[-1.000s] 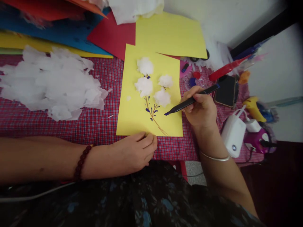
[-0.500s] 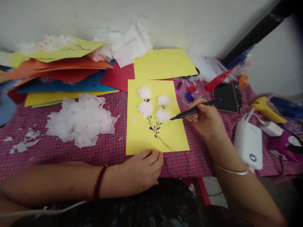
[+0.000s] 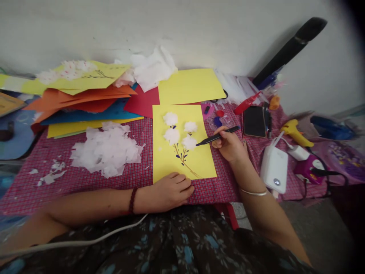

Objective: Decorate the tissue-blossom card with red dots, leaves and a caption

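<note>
A black marker [image 3: 219,136] is held by my right hand [image 3: 230,145], its dark blue tip at the right edge of a white paper blossom. That blossom is one of several white paper blossoms [image 3: 171,136] on a yellow sheet [image 3: 164,163]. Brown stems [image 3: 186,166] with small dark blue leaf marks run below them. My left hand [image 3: 168,192] lies closed over the sheet's lower edge, its fingers curled loosely and their tips partly hidden.
A heap of torn white tissue [image 3: 107,150] lies left of the sheet. Behind are stacked coloured papers [image 3: 85,97] and crumpled tissue [image 3: 154,68]. To the right are a red bottle [image 3: 246,103], a phone [image 3: 254,121], a white power bank [image 3: 274,169] and a yellow glue gun [image 3: 298,133].
The camera view has shifted, so more of my clothing and the table's right side show. The marker remains in my right hand beside the same blossom; my left hand stays at the sheet's lower edge.
</note>
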A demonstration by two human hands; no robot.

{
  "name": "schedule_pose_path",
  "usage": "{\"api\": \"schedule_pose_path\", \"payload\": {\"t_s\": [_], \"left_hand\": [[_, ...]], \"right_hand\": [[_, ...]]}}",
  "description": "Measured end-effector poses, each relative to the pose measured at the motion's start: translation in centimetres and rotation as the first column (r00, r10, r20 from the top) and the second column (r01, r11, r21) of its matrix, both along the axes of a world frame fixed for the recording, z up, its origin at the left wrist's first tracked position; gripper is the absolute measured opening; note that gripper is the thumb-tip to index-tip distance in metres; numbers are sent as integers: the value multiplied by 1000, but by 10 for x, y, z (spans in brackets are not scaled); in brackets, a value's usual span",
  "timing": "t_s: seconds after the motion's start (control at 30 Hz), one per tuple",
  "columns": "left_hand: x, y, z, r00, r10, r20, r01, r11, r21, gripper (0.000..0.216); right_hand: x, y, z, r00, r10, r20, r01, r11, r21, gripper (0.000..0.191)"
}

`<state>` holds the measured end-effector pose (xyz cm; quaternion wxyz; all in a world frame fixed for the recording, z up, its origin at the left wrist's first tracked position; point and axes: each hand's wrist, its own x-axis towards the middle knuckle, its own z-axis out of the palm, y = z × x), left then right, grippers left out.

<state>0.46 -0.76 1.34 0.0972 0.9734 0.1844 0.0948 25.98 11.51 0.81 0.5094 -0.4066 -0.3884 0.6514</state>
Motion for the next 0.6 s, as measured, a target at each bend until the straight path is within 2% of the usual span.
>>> {"api": "schedule_pose_path", "payload": {"t_s": [0.3, 0.47, 0.6], "left_hand": [[0, 7, -4, 998, -3, 65, 5, 999, -37, 19], [0, 8, -10, 991, 20, 134, -10, 997, -76, 14], [4, 8, -18, 979, 98, 181, -57, 975, -216, 5]], "right_hand": [[2, -1, 0, 999, 17, 46, -17, 1000, -15, 21], [2, -3, 2, 1000, 18, 14, -18, 999, -30, 18], [1, -5, 2, 999, 31, -24, -32, 998, -58, 20]]}}
